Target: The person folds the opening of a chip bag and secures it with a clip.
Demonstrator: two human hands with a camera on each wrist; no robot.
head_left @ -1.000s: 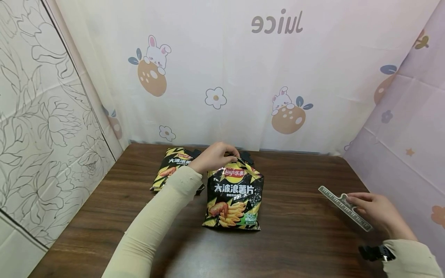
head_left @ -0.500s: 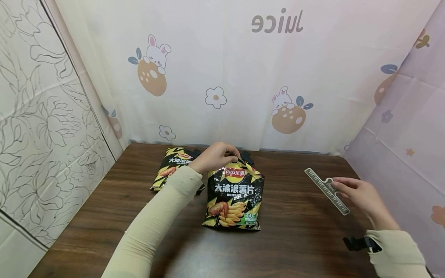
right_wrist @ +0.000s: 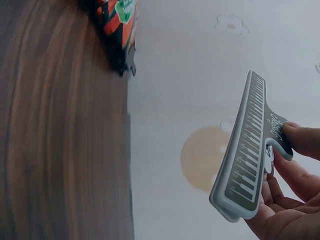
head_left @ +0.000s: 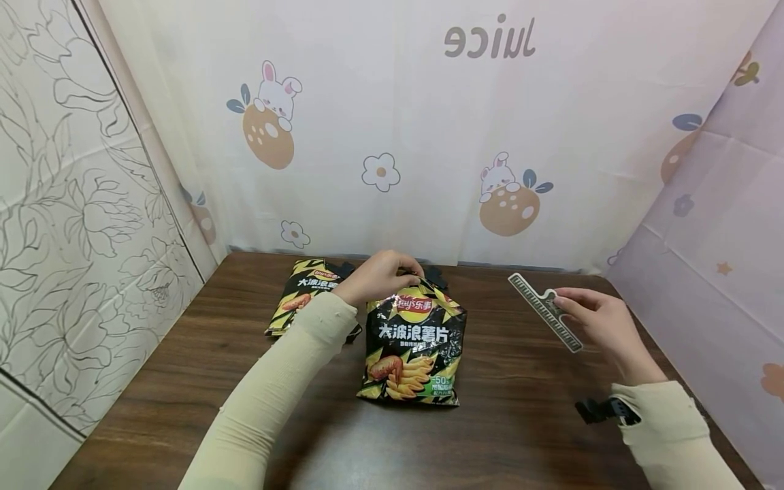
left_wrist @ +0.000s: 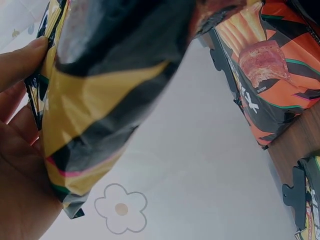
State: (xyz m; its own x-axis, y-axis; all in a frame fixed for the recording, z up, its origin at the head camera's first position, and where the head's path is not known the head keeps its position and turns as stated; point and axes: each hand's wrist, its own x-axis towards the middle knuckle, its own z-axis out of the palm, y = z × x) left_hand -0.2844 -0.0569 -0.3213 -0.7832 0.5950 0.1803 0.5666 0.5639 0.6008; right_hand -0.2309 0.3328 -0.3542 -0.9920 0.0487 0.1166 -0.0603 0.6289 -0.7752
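My left hand (head_left: 384,278) pinches the folded top of a black and yellow chip bag (head_left: 413,350), which stands upright on the table. The left wrist view shows the thumb and fingers on either side of that bag's edge (left_wrist: 107,100). To its right, my right hand (head_left: 597,327) holds a long grey bag clip (head_left: 545,312) above the table, pinching its handle tabs. A piano-key pattern runs along the clip (right_wrist: 246,145) in the right wrist view. The clip is apart from the bag, and its jaws look closed.
Another black and yellow chip bag (head_left: 303,292) lies at the back left, with a black clip (left_wrist: 296,200) on its top. Behind the held bag is an orange and black bag (left_wrist: 272,65), also with a black clip. A patterned curtain (head_left: 441,136) hangs behind the wooden table (head_left: 490,422).
My right hand has moved left and away from me, carrying the bag clip up toward the chip bag. The left hand and the bag it holds have stayed in place.
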